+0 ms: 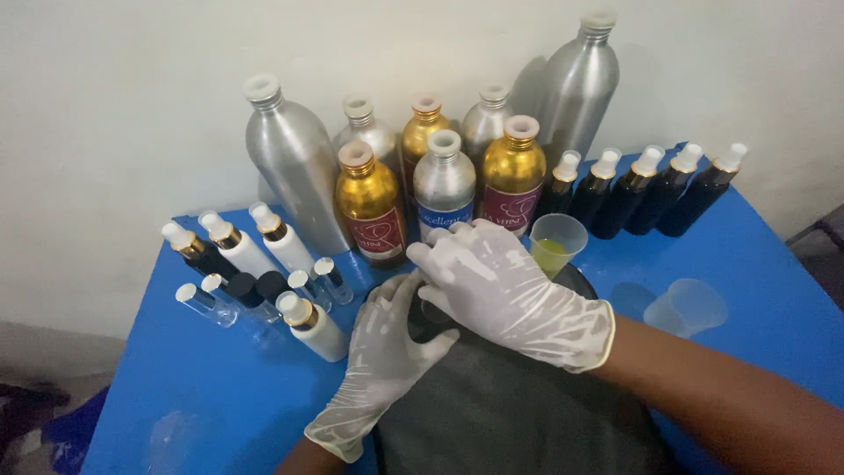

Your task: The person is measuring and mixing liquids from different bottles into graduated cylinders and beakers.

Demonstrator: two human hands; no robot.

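Both my hands are gloved in thin translucent white gloves and meet over a small dark object (428, 318) at the far end of a dark grey cloth (510, 405) laid on the blue desk (211, 387). My left hand (382, 352) cups the dark object from the left, fingers curled about its side. My right hand (501, 286) lies across its top, fingers bent down over it. The object is mostly covered; I cannot tell what kind of thing it is.

Edges and room: the desk's left edge runs diagonally at lower left, and the near-left area of the desk is the widest open surface. The right part of the desk carries only a clear plastic cup (690, 306) lying on its side; I cannot tell if it holds anything.

Containers: a clear measuring cup (556, 242) stands just beyond my right hand, holding yellow-green liquid in its lower part. Behind it stand capped silver aluminium bottles (294, 167) and gold bottles (369, 202) against the wall. To the right, a row of dark spray bottles (651, 189) leans back. To the left, white spray bottles (281, 242) and small glass vials (330, 280) are grouped close together.
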